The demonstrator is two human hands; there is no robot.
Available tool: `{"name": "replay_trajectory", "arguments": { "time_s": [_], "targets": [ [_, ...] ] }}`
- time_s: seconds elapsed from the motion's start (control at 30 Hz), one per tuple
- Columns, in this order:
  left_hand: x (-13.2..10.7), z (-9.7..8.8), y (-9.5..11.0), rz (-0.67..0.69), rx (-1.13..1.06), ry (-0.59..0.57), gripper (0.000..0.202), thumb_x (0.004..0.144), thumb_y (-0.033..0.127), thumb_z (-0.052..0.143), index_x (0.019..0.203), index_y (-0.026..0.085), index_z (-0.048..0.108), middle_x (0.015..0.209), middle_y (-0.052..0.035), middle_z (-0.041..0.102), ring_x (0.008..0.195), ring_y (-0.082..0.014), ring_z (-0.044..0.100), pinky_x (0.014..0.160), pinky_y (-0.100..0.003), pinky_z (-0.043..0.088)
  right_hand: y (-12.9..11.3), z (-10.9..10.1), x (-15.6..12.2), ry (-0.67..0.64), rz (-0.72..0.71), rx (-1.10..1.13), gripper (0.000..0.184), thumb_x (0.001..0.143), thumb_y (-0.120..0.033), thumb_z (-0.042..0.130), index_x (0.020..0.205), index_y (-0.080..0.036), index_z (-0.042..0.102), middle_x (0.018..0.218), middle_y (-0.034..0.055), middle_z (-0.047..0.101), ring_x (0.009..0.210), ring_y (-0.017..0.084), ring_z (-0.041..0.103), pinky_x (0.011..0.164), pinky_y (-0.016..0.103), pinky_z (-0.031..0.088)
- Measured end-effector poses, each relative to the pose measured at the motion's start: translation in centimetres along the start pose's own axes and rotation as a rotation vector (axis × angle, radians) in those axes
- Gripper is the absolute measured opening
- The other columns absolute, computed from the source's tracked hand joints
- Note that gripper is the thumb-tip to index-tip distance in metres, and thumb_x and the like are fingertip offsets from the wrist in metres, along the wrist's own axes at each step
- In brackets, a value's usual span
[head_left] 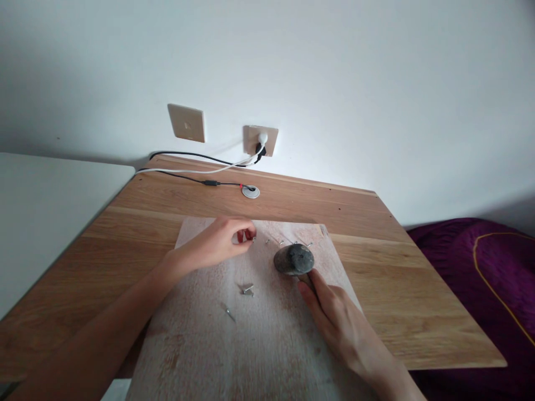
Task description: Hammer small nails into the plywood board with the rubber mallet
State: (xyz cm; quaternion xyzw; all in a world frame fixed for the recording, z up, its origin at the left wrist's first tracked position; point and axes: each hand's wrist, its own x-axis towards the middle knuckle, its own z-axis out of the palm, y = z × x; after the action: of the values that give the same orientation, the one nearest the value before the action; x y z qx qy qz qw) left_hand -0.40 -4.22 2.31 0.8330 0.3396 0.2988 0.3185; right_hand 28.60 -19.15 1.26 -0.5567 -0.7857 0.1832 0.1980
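A pale wooden board [259, 334] lies on a wooden table [418, 312]. My left hand [219, 242] is at the board's far edge, fingers pinched on a small nail that stands on the board. My right hand [338, 320] grips the handle of a hammer whose dark round head [293, 259] hovers just right of the left hand. A row of nails [288, 243] stands in the board behind the hammer head. A few loose nails [246, 289] lie on the board near its middle, and one more nail [229, 314] lies closer to me.
A white wall [334, 83] rises behind the table with a socket [261, 140] and a blank plate [186, 123]. Black and white cables [200, 167] run across the table's far edge to a round grommet [251, 192]. A purple bed cover [485, 267] lies to the right.
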Motion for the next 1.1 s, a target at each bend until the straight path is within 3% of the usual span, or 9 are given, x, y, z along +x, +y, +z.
{"name": "replay_trajectory", "arguments": {
  "time_s": [0.13, 0.3, 0.53, 0.73, 0.9, 1.1],
  "targets": [
    [0.2, 0.5, -0.5, 0.018, 0.009, 0.062, 0.02, 0.085, 0.004, 0.066, 0.098, 0.017, 0.073, 0.083, 0.0011, 0.073, 0.069, -0.0121, 0.063, 0.069, -0.024, 0.048, -0.2, -0.1, 0.2, 0.005, 0.008, 0.001, 0.05, 0.11, -0.048, 0.039, 0.15, -0.019, 0.046, 0.125, 0.0195, 0.078, 0.107, 0.035, 0.078, 0.093, 0.046, 0.064],
    [0.1, 0.8, -0.7, 0.048, 0.032, 0.075, 0.02, 0.086, 0.002, 0.065, 0.095, 0.017, 0.074, 0.085, -0.0005, 0.076, 0.07, -0.0128, 0.065, 0.069, -0.024, 0.049, -0.4, -0.1, 0.5, 0.035, -0.03, -0.035, 0.051, 0.111, -0.047, 0.039, 0.151, -0.018, 0.046, 0.117, 0.0186, 0.08, 0.098, 0.034, 0.08, 0.087, 0.044, 0.066],
    [-0.1, 0.5, -1.1, 0.035, 0.096, 0.063, 0.019, 0.085, 0.001, 0.068, 0.092, 0.017, 0.077, 0.083, -0.0011, 0.078, 0.072, -0.0146, 0.068, 0.07, -0.026, 0.049, -0.3, -0.2, 0.6, 0.106, -0.187, -0.146, 0.049, 0.114, -0.038, 0.037, 0.159, -0.019, 0.035, 0.117, 0.018, 0.081, 0.095, 0.031, 0.081, 0.079, 0.039, 0.066],
    [-0.1, 0.4, -1.3, 0.047, 0.131, 0.068, 0.019, 0.087, 0.004, 0.069, 0.094, 0.018, 0.079, 0.085, -0.002, 0.079, 0.073, -0.0157, 0.07, 0.07, -0.026, 0.051, -0.2, -0.1, 0.5, 0.072, -0.09, -0.107, 0.048, 0.113, -0.043, 0.04, 0.156, -0.022, 0.043, 0.118, 0.0162, 0.081, 0.099, 0.033, 0.08, 0.083, 0.042, 0.067],
    [-0.1, 0.5, -1.3, 0.06, 0.151, 0.065, 0.018, 0.089, 0.005, 0.069, 0.096, 0.018, 0.079, 0.09, -0.0029, 0.08, 0.077, -0.0169, 0.072, 0.071, -0.027, 0.052, 0.1, 0.0, 0.2, 0.077, -0.111, -0.084, 0.051, 0.113, -0.043, 0.04, 0.159, -0.022, 0.039, 0.127, 0.0177, 0.078, 0.103, 0.031, 0.08, 0.088, 0.041, 0.066],
    [-0.3, 0.9, -1.5, 0.092, 0.172, 0.059, 0.022, 0.092, 0.007, 0.067, 0.104, 0.019, 0.08, 0.101, -0.0056, 0.081, 0.09, -0.021, 0.075, 0.082, -0.032, 0.056, 0.1, 0.0, 0.1, 0.068, -0.068, -0.048, 0.051, 0.112, -0.048, 0.039, 0.155, -0.021, 0.044, 0.123, 0.0174, 0.079, 0.101, 0.032, 0.08, 0.088, 0.042, 0.066]
  ]
}}
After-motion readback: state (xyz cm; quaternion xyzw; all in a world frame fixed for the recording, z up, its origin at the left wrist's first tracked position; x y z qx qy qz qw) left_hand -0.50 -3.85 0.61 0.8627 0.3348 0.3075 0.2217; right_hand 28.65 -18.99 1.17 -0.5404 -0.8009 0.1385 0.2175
